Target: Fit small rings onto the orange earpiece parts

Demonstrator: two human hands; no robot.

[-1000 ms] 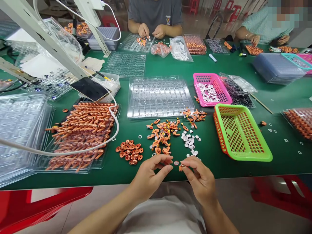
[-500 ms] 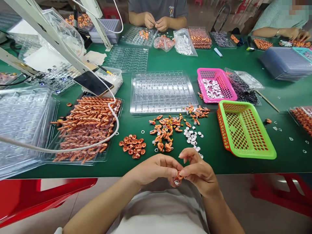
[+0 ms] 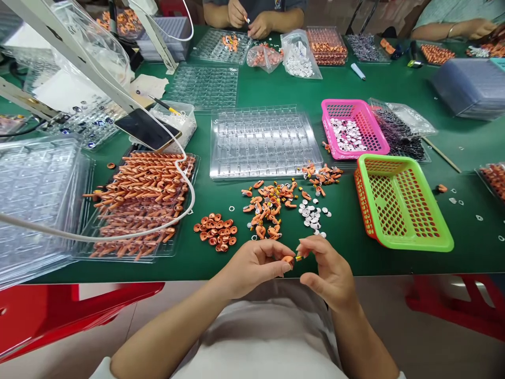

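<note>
Near the table's front edge, my left hand (image 3: 254,269) pinches a small orange plastic part (image 3: 289,259) between thumb and fingers. A yellow tip (image 3: 299,258) sticks out of this part toward the right. My right hand (image 3: 330,271) is beside it, thumb spread away from the fingers, with the fingertips at the yellow tip; whether they touch it is unclear. Beyond the hands lie a heap of similar orange parts with yellow tips (image 3: 268,208), small white discs (image 3: 311,216) and a pile of orange cup-shaped pieces (image 3: 215,231).
Clear plastic trays (image 3: 264,142) lie mid-table. A pink basket (image 3: 384,145) holds white pieces; a green basket (image 3: 444,239) stands to the right. Left are a tray of orange parts (image 3: 145,195), a phone (image 3: 148,129) and a white cable (image 3: 118,237). Co-workers' hands (image 3: 258,23) show opposite.
Both hands have risen a little toward the table. My right thumb has moved away from the orange part, and its yellow tip now shows. The view has shifted slightly.
</note>
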